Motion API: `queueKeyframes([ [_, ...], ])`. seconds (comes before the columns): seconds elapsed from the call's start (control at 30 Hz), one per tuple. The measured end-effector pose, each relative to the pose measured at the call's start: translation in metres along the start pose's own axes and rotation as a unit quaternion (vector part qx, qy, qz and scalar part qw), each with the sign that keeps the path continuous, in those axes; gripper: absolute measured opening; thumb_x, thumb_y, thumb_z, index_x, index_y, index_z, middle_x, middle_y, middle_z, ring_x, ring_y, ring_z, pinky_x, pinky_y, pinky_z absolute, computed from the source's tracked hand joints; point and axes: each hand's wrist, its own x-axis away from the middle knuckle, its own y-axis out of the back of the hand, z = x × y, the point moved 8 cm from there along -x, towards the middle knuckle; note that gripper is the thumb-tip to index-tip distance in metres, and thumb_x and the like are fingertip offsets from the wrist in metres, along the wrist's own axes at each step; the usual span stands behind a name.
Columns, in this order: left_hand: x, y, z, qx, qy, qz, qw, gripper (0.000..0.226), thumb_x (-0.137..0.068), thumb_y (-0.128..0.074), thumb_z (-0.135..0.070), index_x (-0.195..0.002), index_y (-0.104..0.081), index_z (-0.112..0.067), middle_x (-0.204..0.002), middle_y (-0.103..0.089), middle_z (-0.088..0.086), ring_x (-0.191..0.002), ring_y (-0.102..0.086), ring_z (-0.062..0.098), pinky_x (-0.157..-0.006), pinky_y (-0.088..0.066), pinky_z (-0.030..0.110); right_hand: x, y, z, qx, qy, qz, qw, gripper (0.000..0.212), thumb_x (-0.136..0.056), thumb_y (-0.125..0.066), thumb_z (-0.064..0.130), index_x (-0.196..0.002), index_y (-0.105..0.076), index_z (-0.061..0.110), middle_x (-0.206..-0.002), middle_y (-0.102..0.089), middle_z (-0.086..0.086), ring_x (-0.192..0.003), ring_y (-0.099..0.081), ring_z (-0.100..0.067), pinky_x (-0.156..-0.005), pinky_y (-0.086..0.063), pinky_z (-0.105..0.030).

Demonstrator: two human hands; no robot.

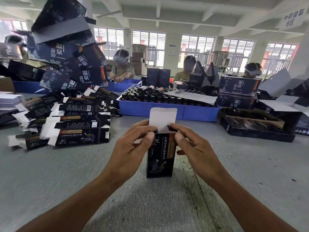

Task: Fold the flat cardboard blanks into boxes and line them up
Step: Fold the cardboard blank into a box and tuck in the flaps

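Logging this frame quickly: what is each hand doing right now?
Left hand: pinches the top left edge of the upright dark printed cardboard box.
Right hand: pinches the box's top right edge; its white top flap stands open.

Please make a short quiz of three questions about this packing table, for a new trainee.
1. True or false: the top flap of the box is already tucked in.
2. Which hands hold the box? A) only the left hand B) only the right hand C) both
3. What fills the blue tray behind the box?

Key: 1. False, the flap stands up, open. 2. C. 3. Dark bottles.
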Motion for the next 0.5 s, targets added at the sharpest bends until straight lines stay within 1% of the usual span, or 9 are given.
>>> queueKeyframes([
  [0.03,0.0,-0.001,-0.003,-0.002,-0.009,-0.001,1.0,0.025,-0.097,-0.056,-0.029,-0.117,-0.072,-0.031,-0.132,-0.057,-0.027,-0.128,-0.053,-0.001,-0.09,-0.05,0.013,0.0,0.001,0.002,-0.002,0.009,-0.011,1.0,0.034,-0.097,-0.052,0.041,-0.13,-0.062,0.044,-0.128,-0.061,0.027,-0.117,-0.058,0.005,-0.091,-0.052,-0.017],
  [0.1,0.0,-0.002,-0.006,-0.006,-0.022,-0.001,1.0,0.025,-0.097,-0.056,-0.028,-0.116,-0.072,-0.028,-0.132,-0.057,-0.029,-0.126,-0.055,-0.001,-0.088,-0.049,0.011,0.0,0.003,0.007,-0.006,0.027,-0.031,0.999,0.03,-0.1,-0.056,0.025,-0.127,-0.065,0.033,-0.133,-0.056,0.029,-0.125,-0.051,0.009,-0.093,-0.049,-0.012],
  [0.17,0.0,-0.001,-0.008,-0.017,-0.028,-0.008,0.999,0.024,-0.096,-0.056,-0.027,-0.115,-0.071,-0.027,-0.129,-0.06,-0.026,-0.125,-0.056,0.001,-0.086,-0.05,0.012,0.001,0.005,0.009,-0.02,0.032,-0.044,0.998,0.028,-0.099,-0.06,0.014,-0.119,-0.069,0.031,-0.133,-0.059,0.026,-0.122,-0.054,0.011,-0.087,-0.049,-0.008],
  [0.23,0.0,0.0,-0.008,-0.03,-0.032,-0.013,0.999,0.025,-0.097,-0.057,-0.023,-0.118,-0.071,-0.022,-0.128,-0.062,-0.021,-0.126,-0.056,0.005,-0.085,-0.05,0.012,0.0,0.006,0.008,-0.034,0.027,-0.056,0.997,0.026,-0.097,-0.062,0.01,-0.109,-0.068,0.033,-0.126,-0.067,0.018,-0.116,-0.061,0.005,-0.083,-0.051,-0.009],
  [0.3,0.0,0.001,-0.009,-0.036,-0.037,-0.018,0.998,0.025,-0.098,-0.057,-0.021,-0.119,-0.071,-0.018,-0.129,-0.064,-0.016,-0.126,-0.057,0.008,-0.086,-0.051,0.012,0.0,0.006,0.008,-0.051,0.023,-0.06,0.997,0.024,-0.097,-0.063,0.008,-0.106,-0.062,0.03,-0.123,-0.068,0.02,-0.114,-0.064,0.0,-0.083,-0.053,-0.013],
  [0.37,0.0,0.001,-0.009,-0.034,-0.039,-0.023,0.998,0.025,-0.098,-0.058,-0.02,-0.119,-0.071,-0.018,-0.129,-0.064,-0.015,-0.124,-0.059,0.01,-0.086,-0.051,0.013,-0.001,0.006,0.009,-0.063,0.025,-0.058,0.996,0.024,-0.097,-0.063,0.009,-0.11,-0.058,0.028,-0.125,-0.068,0.019,-0.117,-0.064,-0.004,-0.087,-0.055,-0.017],
  [0.43,0.001,0.001,-0.009,-0.032,-0.037,-0.024,0.999,0.025,-0.097,-0.058,-0.022,-0.118,-0.07,-0.019,-0.129,-0.064,-0.015,-0.122,-0.061,0.01,-0.086,-0.052,0.014,0.0,0.007,0.011,-0.061,0.028,-0.065,0.996,0.021,-0.097,-0.063,0.019,-0.115,-0.06,0.031,-0.125,-0.067,0.018,-0.118,-0.064,-0.004,-0.091,-0.056,-0.022],
  [0.5,0.002,0.0,-0.009,-0.023,-0.03,-0.025,0.999,0.025,-0.096,-0.058,-0.024,-0.118,-0.069,-0.021,-0.128,-0.065,-0.016,-0.119,-0.063,0.008,-0.083,-0.053,0.014,0.002,0.008,0.012,-0.049,0.027,-0.076,0.996,0.024,-0.095,-0.06,0.035,-0.119,-0.064,0.033,-0.122,-0.069,0.018,-0.115,-0.065,-0.004,-0.092,-0.058,-0.029],
])
